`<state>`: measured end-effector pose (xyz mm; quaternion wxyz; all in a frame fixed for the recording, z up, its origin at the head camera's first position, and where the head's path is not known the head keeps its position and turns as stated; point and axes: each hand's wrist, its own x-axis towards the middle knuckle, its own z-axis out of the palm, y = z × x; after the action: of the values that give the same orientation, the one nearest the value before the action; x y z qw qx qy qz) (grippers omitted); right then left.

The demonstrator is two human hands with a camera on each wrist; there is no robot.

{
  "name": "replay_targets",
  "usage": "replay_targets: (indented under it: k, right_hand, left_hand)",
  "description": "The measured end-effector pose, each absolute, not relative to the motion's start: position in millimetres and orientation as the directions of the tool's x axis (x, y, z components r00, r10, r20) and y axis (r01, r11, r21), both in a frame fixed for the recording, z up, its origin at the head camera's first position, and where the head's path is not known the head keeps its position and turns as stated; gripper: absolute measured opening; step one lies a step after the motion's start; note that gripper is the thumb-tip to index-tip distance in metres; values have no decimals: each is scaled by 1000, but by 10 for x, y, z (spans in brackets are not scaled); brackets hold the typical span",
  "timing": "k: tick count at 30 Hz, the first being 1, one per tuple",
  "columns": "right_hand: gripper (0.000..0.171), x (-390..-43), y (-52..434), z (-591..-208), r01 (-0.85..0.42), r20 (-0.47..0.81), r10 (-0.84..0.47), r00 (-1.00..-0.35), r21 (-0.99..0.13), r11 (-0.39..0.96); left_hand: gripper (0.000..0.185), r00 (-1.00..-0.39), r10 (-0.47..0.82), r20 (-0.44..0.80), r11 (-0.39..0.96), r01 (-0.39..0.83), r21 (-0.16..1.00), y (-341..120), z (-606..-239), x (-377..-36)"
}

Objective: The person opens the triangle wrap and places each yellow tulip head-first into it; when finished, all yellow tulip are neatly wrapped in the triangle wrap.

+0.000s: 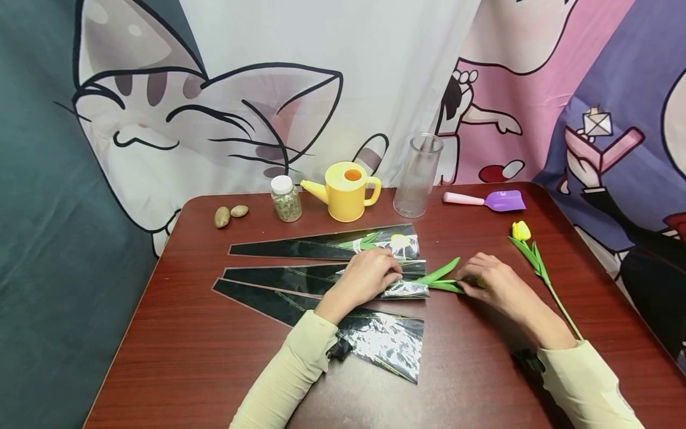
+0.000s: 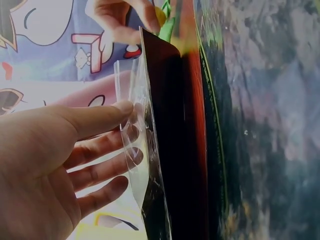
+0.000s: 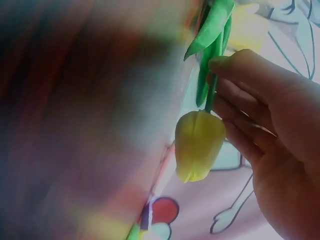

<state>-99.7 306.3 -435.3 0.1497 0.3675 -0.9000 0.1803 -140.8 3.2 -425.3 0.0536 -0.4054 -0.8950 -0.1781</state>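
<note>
Our left hand (image 1: 370,275) pinches the middle sleeve's (image 1: 300,279) mouth open; our right hand (image 1: 495,283) grips a yellow tulip (image 3: 199,145) by its stem, pushing it in. The far sleeve (image 1: 327,245) is filled, the near sleeve (image 1: 375,339) and right-hand tulip (image 1: 521,231) wait.

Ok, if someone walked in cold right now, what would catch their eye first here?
Probably the two hands mid-table: the left hand pinches the open mouth of a sleeve, and the right hand holds a yellow tulip by its stem at that opening. After that, the yellow watering can at the table's back edge, and a second tulip lying loose to the right.
</note>
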Motion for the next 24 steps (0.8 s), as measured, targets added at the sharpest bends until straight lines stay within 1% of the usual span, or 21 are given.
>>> replay_targets:
  k: [5, 8, 13, 16, 21, 24]
  right_hand:
    - [21, -1027, 2877, -4347, -728, 381, -624, -682, -277, 627]
    - [19, -1046, 2792, -4363, -723, 380, -616, -690, -324, 611]
    - [23, -1073, 2721, -4399, -710, 385, -598, -703, -423, 563]
    - [27, -1083, 2711, -4415, -688, 373, -582, -722, -479, 546]
    - [29, -1095, 2696, -4435, -644, 351, -550, -758, -540, 542]
    - [31, -1099, 2682, -4441, -631, 354, -535, -767, -566, 531]
  left_hand:
    - [10, -668, 702, 248, 597, 741, 308, 42, -4246, -1402]
    - [10, -673, 697, 246, 598, 736, 319, 46, -4247, -1399]
    - [11, -680, 692, 243, 600, 729, 330, 52, -4236, -1398]
    - [11, -680, 693, 240, 597, 728, 337, 53, -4229, -1400]
    - [12, -677, 697, 236, 590, 729, 348, 52, -4224, -1402]
    - [13, -677, 697, 236, 588, 728, 353, 51, -4221, -1403]
